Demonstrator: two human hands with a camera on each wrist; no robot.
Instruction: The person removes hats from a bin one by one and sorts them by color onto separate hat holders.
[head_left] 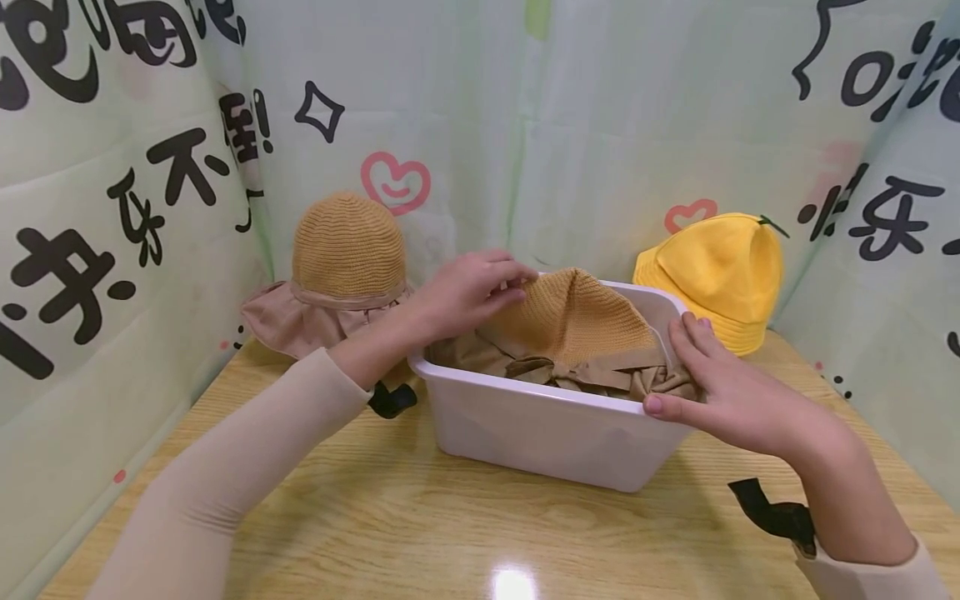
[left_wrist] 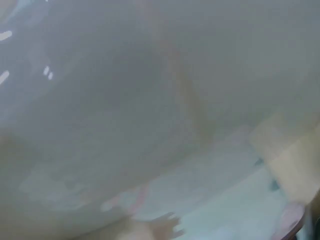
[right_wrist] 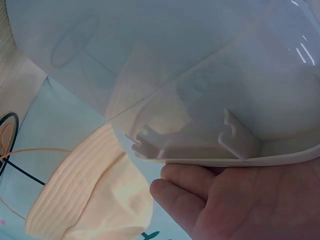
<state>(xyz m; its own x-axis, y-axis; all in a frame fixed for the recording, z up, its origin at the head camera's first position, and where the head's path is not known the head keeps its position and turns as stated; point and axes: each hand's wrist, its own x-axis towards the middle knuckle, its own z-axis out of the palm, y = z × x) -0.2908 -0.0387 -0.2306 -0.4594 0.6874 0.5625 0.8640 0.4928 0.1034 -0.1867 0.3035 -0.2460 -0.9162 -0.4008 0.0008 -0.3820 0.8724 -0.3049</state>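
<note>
A printed fabric backdrop (head_left: 465, 100) stands beyond both hands and also flanks them. The wood-grain table (head_left: 420, 533) lies beneath the hands and supports the assembly.

The white plastic bin (head_left: 540, 429) sits on the table between the two hands, its rim uppermost. Inside it, between the hands, is the tan knit sun hat (head_left: 588, 321), crown upward and partly above the rim, which leaves the crown within reach of the left fingers. Its brown cloth brim (head_left: 465, 354) is gathered within the bin walls, presumably because the bin is too narrow for it to lie flat.

Beyond the left forearm, the pink-brimmed knit hat (head_left: 348, 250) stands crown up on the table; this position likely keeps its crown in shape. Just beyond the right hand, the yellow bucket hat (head_left: 701, 279) rests at a tilt; contact with the bin cannot be confirmed.

The right hand (head_left: 720, 383) is spread wide across the bin's end: thumb on the near rim, fingers extended along the end rim, apparently to steady the bin. The left hand (head_left: 476, 287) has its fingers bent, tips at the tan crown; whether they pinch the knit cannot be told, and the left wrist view is blurred.

A black strap (head_left: 772, 512) hangs by the right wrist.
</note>
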